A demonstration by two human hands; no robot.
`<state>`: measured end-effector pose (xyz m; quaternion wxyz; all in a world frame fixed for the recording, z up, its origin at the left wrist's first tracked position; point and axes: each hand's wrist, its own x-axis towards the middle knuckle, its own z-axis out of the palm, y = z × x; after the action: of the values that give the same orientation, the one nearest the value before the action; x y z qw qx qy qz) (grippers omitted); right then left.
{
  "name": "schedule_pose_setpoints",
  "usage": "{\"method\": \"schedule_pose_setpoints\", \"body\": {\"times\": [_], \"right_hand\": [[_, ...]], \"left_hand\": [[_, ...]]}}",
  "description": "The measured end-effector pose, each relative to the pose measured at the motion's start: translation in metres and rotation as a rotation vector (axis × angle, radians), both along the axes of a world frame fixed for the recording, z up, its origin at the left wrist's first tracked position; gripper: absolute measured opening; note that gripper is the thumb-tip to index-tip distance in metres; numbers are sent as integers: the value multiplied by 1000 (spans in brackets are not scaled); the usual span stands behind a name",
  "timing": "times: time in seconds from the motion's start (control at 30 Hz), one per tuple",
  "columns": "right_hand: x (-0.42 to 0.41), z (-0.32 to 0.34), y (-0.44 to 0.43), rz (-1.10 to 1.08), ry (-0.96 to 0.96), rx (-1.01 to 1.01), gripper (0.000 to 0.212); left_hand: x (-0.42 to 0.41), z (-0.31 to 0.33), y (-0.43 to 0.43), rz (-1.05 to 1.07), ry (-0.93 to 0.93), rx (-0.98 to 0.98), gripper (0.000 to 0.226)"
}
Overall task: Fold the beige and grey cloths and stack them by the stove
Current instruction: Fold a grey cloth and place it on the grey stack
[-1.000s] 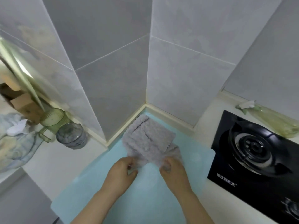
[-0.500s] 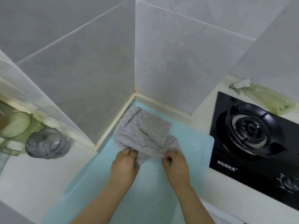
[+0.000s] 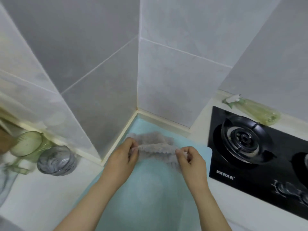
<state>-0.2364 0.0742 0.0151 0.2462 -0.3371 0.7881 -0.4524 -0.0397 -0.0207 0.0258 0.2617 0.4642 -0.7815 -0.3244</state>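
The grey cloth (image 3: 156, 144) lies on the pale blue mat (image 3: 150, 189) in the tiled corner, its near edge raised between my hands. My left hand (image 3: 124, 157) pinches one end of that edge, my right hand (image 3: 190, 161) the other. The black stove (image 3: 260, 157) sits just right of the mat; a green cup (image 3: 27, 145) and a grey glass (image 3: 55, 160) stand to the left.

Fluffy, seemingly terry grey cloth (image 3: 156, 144)

Bare left hand (image 3: 123, 157) and bare right hand (image 3: 190, 162) on bare forearms (image 3: 93, 199) (uncovered as far as visible)
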Motion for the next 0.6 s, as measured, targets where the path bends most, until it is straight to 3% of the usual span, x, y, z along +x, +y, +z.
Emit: {"method": "schedule_pose_setpoints", "body": {"times": [0.17, 0.3, 0.43, 0.57, 0.6], "right_hand": [[-5, 55, 2, 118, 69, -42, 18], [-12, 91, 6, 42, 196, -122, 11], [-19, 124, 12, -28, 236, -174, 24], [-22, 150, 17, -47, 205, -227, 26], [-22, 154, 18, -52, 187, -235, 25]], "left_hand": [[11, 47, -16, 50, 49, -43, 9], [18, 83, -22, 52, 84, -116, 21], [21, 115, -24, 74, 156, -173, 27], [25, 139, -29, 87, 242, -181, 9], [25, 143, -30, 86, 261, -195, 17]]}}
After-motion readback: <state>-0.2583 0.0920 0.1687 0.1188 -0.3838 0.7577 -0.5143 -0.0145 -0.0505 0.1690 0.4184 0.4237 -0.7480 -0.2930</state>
